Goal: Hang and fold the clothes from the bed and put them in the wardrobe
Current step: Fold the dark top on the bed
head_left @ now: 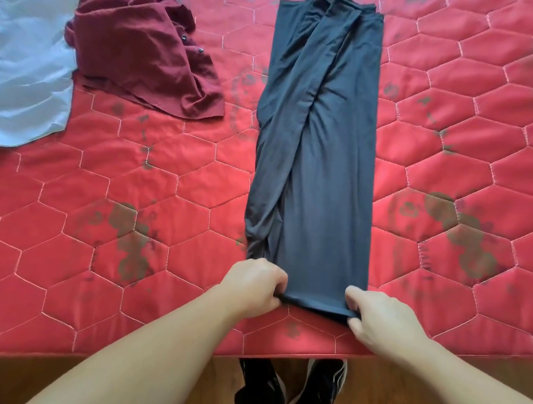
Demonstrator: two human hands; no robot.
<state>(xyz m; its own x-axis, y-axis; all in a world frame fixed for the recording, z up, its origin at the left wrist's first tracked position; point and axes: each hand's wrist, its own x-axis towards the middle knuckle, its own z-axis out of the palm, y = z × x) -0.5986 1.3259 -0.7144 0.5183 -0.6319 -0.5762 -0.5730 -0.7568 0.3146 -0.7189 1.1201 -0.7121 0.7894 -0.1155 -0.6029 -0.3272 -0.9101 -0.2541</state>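
Bed: red quilted mattress (pixel 458 99) stitched in a hexagon pattern, with dark printed blotches scattered over it; its near edge runs across the lower part of the view.
Floor: brown wood floor (pixel 434 400) below the mattress edge, where the person's dark trouser legs and shoes (pixel 324 388) show.
Dark garment: dark grey-blue garment (pixel 319 161) folded lengthwise into a long narrow strip, lying flat on the mattress and running from the near edge away toward the far side. Diagonal folds cross its left half; its right edge is straight. Hems show at the far end.
Left hand: left hand (pixel 254 285) clenched on the near left corner of the strip, fingers (pixel 279 282) curled over the cloth and thumb tucked beneath the hem.
Right hand: right hand (pixel 383 316) pinching the near right corner, thumb on top of the cloth and fingers under the hem.
Near hem: stretched between the two hands, lying close to the mattress edge.
Maroon garment: maroon shirt (pixel 149 49) with small dark buttons, crumpled in a heap to the left of the folded strip, well apart from it.
Pale garment: light blue cloth (pixel 21 55) spread at the far left, its edge touching the maroon heap.
Arms: both forearms bare, reaching in from the bottom of the view.
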